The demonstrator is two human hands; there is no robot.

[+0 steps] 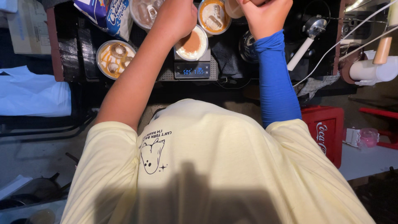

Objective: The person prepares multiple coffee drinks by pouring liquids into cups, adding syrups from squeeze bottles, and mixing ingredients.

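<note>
The person stands bent over a dark desk (70, 49) crowded with drinks. The left hand (174, 16) is balled into a fist just above the cup of brown drink (191, 42), which sits on a small digital scale (192, 68) with its readout lit. I cannot see what that fist grips, if anything. The right hand (265, 14), at the end of a blue sleeve (275, 79), is closed around a pale cup (233, 6) at the top edge, which is mostly cut off from view.

To me this looks like the weighing-out stage of a drink, with something being added to the cup on the scale. That work calls for a steady hand and an eye on the readout.

I count four open cups on the desk:
- one cup of brown drink on the scale
- one caramel-streaked iced cup (115, 58) to its left
- two iced cups (213, 15) (145, 12) farther back

There is one scale, one blue-and-white carton (103, 12), and one red crate (325, 128) down on the floor.
</note>
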